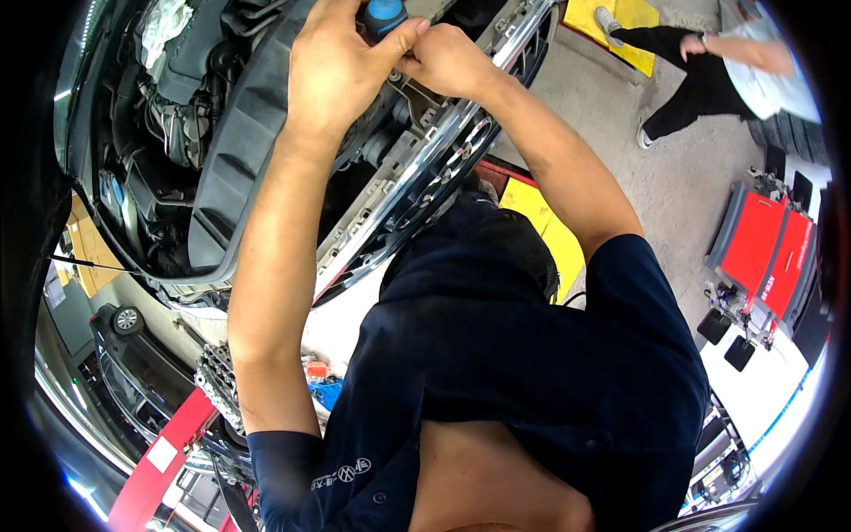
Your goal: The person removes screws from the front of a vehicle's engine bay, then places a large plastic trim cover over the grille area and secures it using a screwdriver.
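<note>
Both my arms reach forward over the front of a car with its engine bay uncovered. My left hand (pixel 337 71) is closed around a black tool with a rounded blue end (pixel 386 12); the rest of the tool is hidden, so its kind does not show. Right beside it, my right hand (pixel 449 60) is curled closed near my left thumb. Whatever its fingers hold cannot be made out. Beneath the hands runs the car's front crossmember, next to the chrome-edged grille (pixel 452 160). A black plastic cover (pixel 257 133) lies left of my left forearm.
The engine (pixel 182 115) fills the bay at the left. Another person (pixel 709 80) walks on the right, near yellow lift plates (pixel 634 27). A red tool cabinet (pixel 767 253) stands at the right. At the lower left are a red beam (pixel 164 457) and a dark car (pixel 142 363).
</note>
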### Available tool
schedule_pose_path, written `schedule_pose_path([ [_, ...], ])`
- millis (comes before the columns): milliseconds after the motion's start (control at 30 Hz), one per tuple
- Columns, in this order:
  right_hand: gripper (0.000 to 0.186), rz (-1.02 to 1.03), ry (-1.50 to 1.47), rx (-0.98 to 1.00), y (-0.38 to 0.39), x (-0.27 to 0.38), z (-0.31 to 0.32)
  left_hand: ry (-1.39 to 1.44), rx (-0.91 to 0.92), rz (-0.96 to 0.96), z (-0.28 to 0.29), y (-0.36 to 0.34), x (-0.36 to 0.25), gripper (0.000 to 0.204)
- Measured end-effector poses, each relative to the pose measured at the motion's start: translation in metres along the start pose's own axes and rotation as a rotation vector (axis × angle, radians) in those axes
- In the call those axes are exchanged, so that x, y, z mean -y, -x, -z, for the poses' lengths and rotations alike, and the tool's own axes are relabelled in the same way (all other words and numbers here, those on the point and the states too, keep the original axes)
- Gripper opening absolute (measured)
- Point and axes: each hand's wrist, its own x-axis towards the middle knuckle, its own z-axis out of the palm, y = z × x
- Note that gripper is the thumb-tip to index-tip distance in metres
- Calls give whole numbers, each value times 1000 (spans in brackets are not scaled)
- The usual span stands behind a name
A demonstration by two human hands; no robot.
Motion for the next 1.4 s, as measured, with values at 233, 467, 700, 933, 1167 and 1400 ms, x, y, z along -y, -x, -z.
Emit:
schedule_pose_path([
  [233,35,-49,65,17,4,7,4,-71,46,-58,5,2,0,49],
  [467,46,99,-213,10,-30,5,25,72,361,40,42,-21,-10,52],
  [700,57,-90,-1,-103,-23,48,44,-667,415,241,46,-29,-9,79],
  [933,53,53,-361,57,-40,20,18,-319,454,16,61,-26,2,47],
  [1167,60,58,-315,-117,-36,49,20,-726,435,258,52,-37,-15,46],
  [1400,42,93,-348,178,-39,31,33,-130,578,-54,72,-34,15,53],
])
